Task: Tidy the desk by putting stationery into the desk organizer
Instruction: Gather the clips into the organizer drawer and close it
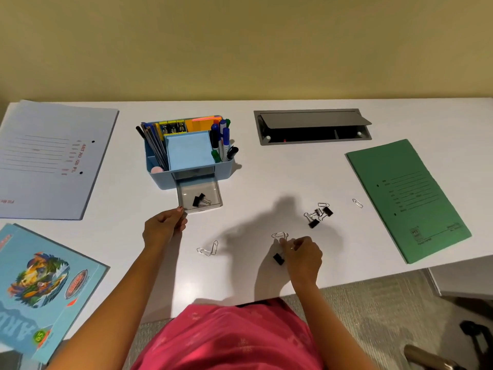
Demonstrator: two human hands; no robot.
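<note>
Head view: the right hand, fingers curled, pinched a small black binder clip on the white worktop. The left hand gripped the near-left corner of the clear open drawer of the blue plastic organizer. Lifting the clip cleanly, then releasing it over the drawer, seemed best.

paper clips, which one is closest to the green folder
The lone paper clip lying just left of the green folder; the others all lie farther left, beside the binder clips or beyond them.
</note>
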